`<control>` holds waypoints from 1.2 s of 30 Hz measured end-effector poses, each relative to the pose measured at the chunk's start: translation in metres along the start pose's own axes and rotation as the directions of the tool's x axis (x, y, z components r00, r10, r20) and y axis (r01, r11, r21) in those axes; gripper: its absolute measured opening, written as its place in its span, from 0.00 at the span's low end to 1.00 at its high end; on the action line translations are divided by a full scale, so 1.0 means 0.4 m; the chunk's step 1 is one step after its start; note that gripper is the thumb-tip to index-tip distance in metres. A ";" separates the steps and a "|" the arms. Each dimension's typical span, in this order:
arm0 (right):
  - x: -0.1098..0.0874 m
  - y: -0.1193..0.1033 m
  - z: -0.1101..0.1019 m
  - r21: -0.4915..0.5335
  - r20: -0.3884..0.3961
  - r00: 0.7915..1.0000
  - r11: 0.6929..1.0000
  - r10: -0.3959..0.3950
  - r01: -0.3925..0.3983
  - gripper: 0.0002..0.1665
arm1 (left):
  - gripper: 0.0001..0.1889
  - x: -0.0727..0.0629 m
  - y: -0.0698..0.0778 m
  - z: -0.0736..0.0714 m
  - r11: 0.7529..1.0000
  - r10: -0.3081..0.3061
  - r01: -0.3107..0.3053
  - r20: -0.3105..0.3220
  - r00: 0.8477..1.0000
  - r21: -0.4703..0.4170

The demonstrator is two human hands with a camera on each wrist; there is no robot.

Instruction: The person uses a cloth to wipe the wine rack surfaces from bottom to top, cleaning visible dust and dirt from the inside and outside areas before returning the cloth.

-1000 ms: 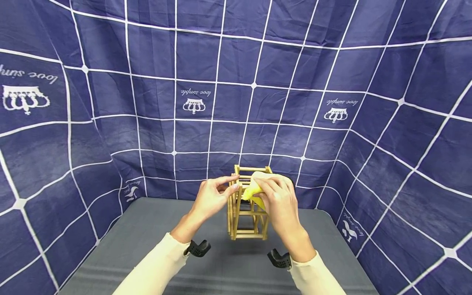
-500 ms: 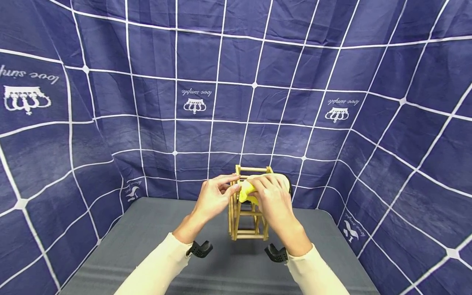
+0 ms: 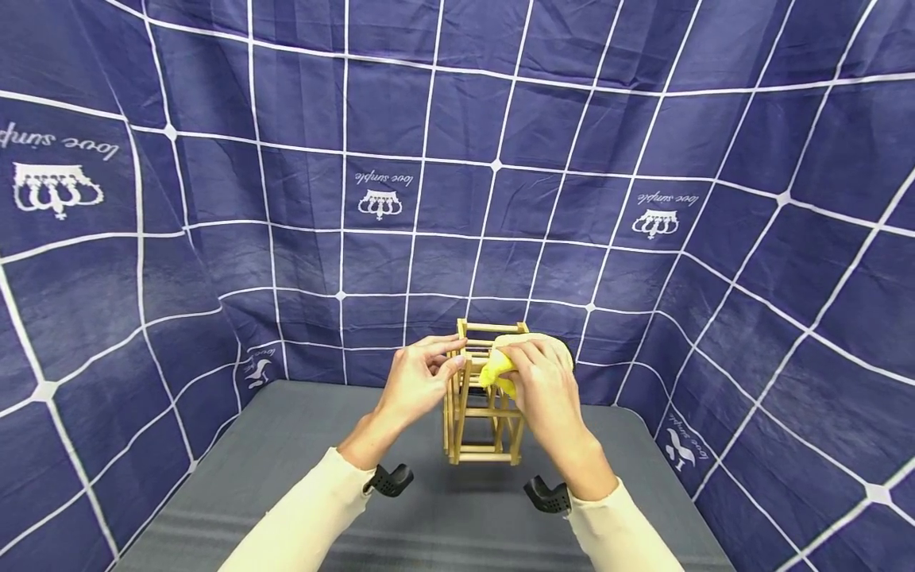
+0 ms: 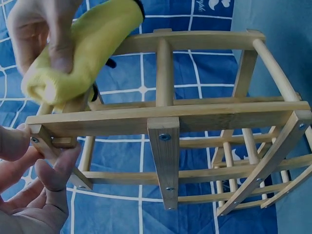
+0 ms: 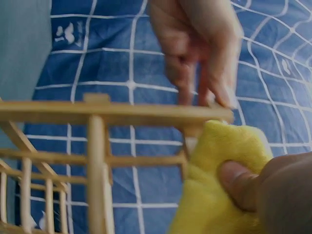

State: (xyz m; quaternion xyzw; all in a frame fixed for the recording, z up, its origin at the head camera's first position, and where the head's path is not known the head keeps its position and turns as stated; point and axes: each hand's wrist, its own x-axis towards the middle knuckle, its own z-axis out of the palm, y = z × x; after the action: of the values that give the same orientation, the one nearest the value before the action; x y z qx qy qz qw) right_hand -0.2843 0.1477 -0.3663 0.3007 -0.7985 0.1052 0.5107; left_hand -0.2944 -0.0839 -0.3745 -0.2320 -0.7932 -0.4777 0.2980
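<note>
A small light-wood rack [image 3: 488, 412] with round rungs and screwed joints stands upright on the grey table. My left hand [image 3: 416, 382] pinches its top left corner between thumb and fingers; the left wrist view shows the fingertips [image 4: 67, 163] on the bar end. In my right hand [image 3: 545, 387] is a folded yellow cloth [image 4: 90, 53] with a dark edge. The right thumb presses on the cloth [image 5: 222, 170], which lies over a top rung near the left hand. Part of that rung is hidden under the cloth.
A grey table surface [image 3: 300, 445] lies under the rack. Behind and at both sides hangs a dark blue curtain [image 3: 457, 199] with white grid lines. Black wrist mounts [image 3: 391, 481] jut inward from both wrists.
My right hand slid the cloth left along the rack's top toward my left hand, then back to the right. My left hand and the rack stay in place.
</note>
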 end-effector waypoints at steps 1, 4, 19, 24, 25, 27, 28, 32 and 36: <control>0.001 -0.007 0.010 0.020 -0.006 1.000 1.000 -0.006 0.006 0.26 | 0.14 0.000 -0.001 -0.001 1.000 0.006 -0.006 -0.001 1.000 0.007; 0.004 -0.026 0.032 0.086 -0.011 1.000 0.996 -0.018 0.019 0.27 | 0.14 0.001 -0.002 -0.002 1.000 0.018 -0.018 -0.003 1.000 -0.005; -0.047 0.060 -0.045 0.247 -0.151 0.982 0.966 0.110 -0.070 0.23 | 0.16 -0.014 -0.006 0.002 0.999 -0.043 0.043 -0.002 0.999 -0.029; -0.073 0.117 -0.080 0.312 -0.208 0.948 0.935 0.240 -0.168 0.21 | 0.16 -0.007 -0.001 -0.002 0.999 -0.027 0.027 0.003 1.000 -0.032; -0.080 0.127 -0.083 0.316 -0.219 0.940 0.930 0.262 -0.186 0.21 | 0.16 -0.006 0.000 -0.002 0.999 -0.024 0.024 0.003 1.000 -0.035; -0.100 0.148 -0.085 0.321 -0.221 0.925 0.919 0.309 -0.230 0.21 | 0.16 -0.006 -0.001 -0.002 0.999 -0.020 0.020 0.002 1.000 -0.039; -0.113 0.158 -0.085 0.318 -0.207 0.921 0.913 0.331 -0.257 0.20 | 0.16 -0.006 -0.001 -0.002 0.999 -0.024 0.024 0.007 1.000 -0.040; -0.175 0.195 -0.070 0.281 -0.120 0.909 0.892 0.399 -0.354 0.19 | 0.17 -0.010 -0.002 -0.003 0.999 -0.037 0.038 0.018 0.999 -0.033; -0.256 0.236 -0.034 0.210 -0.047 0.909 0.894 0.413 -0.396 0.21 | 0.18 -0.015 -0.002 -0.001 0.998 -0.036 0.038 0.027 0.999 -0.040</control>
State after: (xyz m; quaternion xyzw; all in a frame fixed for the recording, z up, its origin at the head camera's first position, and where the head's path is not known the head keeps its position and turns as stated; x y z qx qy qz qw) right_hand -0.2989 0.2676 -0.4368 0.1716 -0.8054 0.3007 0.4811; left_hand -0.2906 -0.0850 -0.3790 -0.2296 -0.7913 -0.4961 0.2738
